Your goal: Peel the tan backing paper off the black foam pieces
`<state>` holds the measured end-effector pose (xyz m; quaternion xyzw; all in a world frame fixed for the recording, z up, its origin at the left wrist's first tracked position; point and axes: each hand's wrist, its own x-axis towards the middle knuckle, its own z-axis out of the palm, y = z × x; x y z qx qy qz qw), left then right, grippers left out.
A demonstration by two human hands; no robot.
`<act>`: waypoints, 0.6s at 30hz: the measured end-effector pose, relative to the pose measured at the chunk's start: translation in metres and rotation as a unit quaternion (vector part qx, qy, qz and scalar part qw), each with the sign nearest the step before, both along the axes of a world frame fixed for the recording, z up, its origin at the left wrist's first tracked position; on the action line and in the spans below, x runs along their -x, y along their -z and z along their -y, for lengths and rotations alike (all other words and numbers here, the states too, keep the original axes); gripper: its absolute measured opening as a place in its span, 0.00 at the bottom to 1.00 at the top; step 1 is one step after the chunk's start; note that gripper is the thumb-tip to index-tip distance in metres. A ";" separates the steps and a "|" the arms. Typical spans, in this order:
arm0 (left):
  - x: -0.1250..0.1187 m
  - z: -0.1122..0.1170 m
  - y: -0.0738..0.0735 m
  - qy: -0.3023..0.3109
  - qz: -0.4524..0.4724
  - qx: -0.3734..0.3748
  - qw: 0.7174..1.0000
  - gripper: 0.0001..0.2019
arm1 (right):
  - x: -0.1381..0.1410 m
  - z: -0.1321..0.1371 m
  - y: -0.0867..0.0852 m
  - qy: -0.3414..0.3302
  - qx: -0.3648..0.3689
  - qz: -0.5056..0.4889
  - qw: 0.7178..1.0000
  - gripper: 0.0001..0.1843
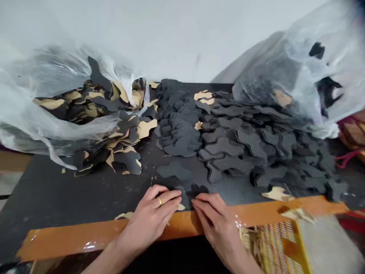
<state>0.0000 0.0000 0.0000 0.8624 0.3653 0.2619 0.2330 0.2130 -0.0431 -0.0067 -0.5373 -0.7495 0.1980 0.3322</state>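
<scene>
Near the table's front edge my left hand [159,209], with a ring on one finger, has its fingers pressed together at the side of a small dark shaped piece [186,198]. My right hand [215,215] is closed just to the right of that piece, fingertips bunched; whatever lies in them is hidden. A pale scrap [181,207] shows under the left fingertips. Beyond both hands lies a single flat dark grey cut-out [174,170] with a wavy outline. Behind it runs an overlapping row of like cut-outs [179,129].
Stacked dark cut-outs [228,146] cover the right side. On the left, a clear plastic bag [71,131] spills dark and tan pieces [125,148]; another filled bag [285,72] stands back right. Orange tape [71,239] lines the front edge. A yellow basket [281,243] sits below right.
</scene>
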 end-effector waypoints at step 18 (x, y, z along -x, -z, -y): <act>0.003 0.003 -0.004 -0.019 0.020 0.072 0.997 0.10 | -0.005 -0.010 -0.007 -0.127 -0.088 0.068 0.986 0.20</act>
